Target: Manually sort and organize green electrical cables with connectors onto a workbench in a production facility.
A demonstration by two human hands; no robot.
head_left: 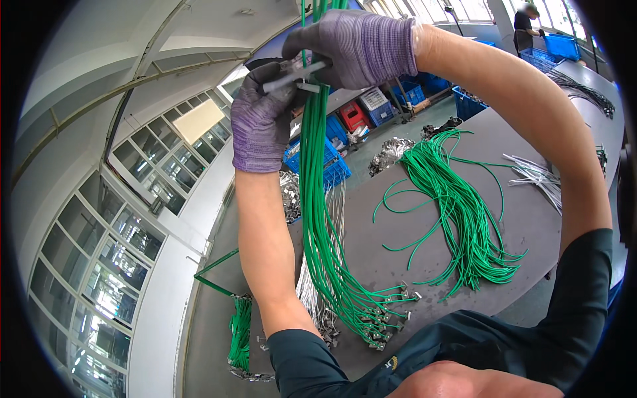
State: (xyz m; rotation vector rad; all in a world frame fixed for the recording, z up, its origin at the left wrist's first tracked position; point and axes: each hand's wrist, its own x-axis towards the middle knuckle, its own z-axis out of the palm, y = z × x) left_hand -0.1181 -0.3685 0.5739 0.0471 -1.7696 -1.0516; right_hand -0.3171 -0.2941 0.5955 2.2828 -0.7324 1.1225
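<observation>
A long bundle of green wires [315, 166] hangs from my raised hands, with small metal terminals [385, 318] at its lower ends. My right hand [358, 50], in a purple and dark grey glove, is closed round the upper part of the bundle. Just below and to the left, my left hand [262, 119], gloved alike, has its fingers bent in against the bundle. A light grey strip [295, 77] crosses the wires between the two hands; its far side is hidden by the fingers.
On the dark table [371, 229] lies a loose pile of green wires [458, 225]. White wires [537, 178] are to its right, metal parts [391, 154] beyond. Another green bundle [240, 331] sits lower left. Blue crates [332, 166] stand behind; a person [524, 30] works far right.
</observation>
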